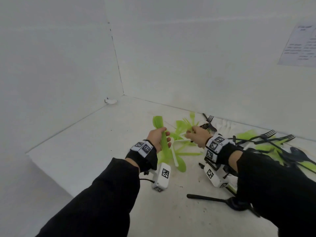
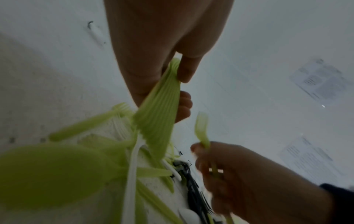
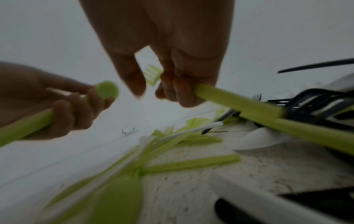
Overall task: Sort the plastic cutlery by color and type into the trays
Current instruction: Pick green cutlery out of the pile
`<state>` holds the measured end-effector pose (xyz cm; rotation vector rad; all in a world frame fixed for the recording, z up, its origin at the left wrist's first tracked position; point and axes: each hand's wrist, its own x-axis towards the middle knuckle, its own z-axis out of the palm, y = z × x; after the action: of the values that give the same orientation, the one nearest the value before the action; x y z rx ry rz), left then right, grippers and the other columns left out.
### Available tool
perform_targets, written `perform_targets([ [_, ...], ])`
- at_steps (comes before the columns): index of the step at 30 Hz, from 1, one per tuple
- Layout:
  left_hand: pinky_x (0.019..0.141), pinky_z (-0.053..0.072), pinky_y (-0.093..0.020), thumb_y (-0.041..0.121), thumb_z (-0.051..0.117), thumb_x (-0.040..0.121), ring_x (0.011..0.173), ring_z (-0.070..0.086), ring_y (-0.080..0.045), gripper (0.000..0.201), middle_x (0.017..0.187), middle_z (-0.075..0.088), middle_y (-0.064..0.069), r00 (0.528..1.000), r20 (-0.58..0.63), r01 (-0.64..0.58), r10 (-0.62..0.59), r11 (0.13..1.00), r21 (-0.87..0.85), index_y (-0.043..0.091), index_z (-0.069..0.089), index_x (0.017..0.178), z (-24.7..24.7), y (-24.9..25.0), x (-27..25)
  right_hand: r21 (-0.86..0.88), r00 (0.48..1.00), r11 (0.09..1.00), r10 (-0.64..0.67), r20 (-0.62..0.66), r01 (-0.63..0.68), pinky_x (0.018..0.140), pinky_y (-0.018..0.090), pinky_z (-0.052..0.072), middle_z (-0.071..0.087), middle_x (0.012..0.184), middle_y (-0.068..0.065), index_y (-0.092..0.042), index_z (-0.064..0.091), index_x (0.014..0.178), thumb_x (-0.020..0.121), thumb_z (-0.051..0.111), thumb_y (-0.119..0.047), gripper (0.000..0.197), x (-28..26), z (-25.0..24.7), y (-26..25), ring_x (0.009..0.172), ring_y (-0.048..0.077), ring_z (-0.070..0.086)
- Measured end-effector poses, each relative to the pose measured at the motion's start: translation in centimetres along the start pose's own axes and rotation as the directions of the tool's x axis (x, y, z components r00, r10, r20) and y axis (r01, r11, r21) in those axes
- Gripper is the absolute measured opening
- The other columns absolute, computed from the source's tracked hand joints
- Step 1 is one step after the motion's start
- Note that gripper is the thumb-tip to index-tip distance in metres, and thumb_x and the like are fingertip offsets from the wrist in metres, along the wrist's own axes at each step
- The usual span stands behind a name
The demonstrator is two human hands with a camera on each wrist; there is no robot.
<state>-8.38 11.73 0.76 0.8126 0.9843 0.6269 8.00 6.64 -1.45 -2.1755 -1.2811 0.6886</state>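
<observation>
While green spoons (image 1: 163, 139) bunch in the left hand (image 1: 156, 137) and the right hand (image 1: 199, 135) closes on green forks (image 3: 235, 100), most cutlery — green, black and white — lies mixed on the table (image 1: 102, 134); no trays show — sorting looks barely begun.

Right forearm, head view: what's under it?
A black spoon lies on the table, its handle poking out left; its bowl end runs under the sleeve of the right forearm. Whatever else lies beneath is covered.
</observation>
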Motion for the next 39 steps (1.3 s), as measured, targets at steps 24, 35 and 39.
perform_targets([
  [24,0.06,0.045,-0.025,0.015,0.049,0.096,0.054,0.061,-0.01,0.017,0.061,0.061,0.002,0.939,0.206,-0.329,0.276,0.897,0.296,0.014,0.054,0.08,-0.5,-0.4,4.9,0.198,0.897,0.888,0.363,0.25,-0.415,0.032,0.012,0.024,0.035,0.032,-0.002,-0.015,0.041,0.059,0.081,0.064,-0.016,0.032,-2.3,-3.2,-5.0,0.028,0.011,0.027],
  [35,0.047,0.042,-0.024,0.02,0.033,0.102,0.046,0.051,-0.013,0.022,0.078,0.056,-0.005,0.961,0.267,-0.114,0.073,0.984,0.14,0.008,0.051,0.107,0.2,-1.8,4.1,0.848,0.929,0.448,0.347,0.128,-0.284,0.051,0.025,0.028,0.038,0.064,0.005,-0.009,0.041,0.073,0.094,0.046,-0.025,0.027,-0.5,0.5,-8.3,0.05,0.014,0.03],
  [39,0.039,0.04,-0.019,0.021,0.035,0.102,0.033,0.051,-0.009,0.03,0.074,0.055,-0.005,0.986,0.153,-0.068,0.063,0.997,0.033,0.005,0.052,0.083,0.0,-1.6,4.7,0.636,0.946,0.737,0.322,-0.034,-0.228,0.051,0.018,0.04,0.042,0.07,0.001,-0.015,0.037,0.067,0.099,0.034,-0.01,0.032,-0.1,2.3,-7.3,0.058,0.01,0.043],
])
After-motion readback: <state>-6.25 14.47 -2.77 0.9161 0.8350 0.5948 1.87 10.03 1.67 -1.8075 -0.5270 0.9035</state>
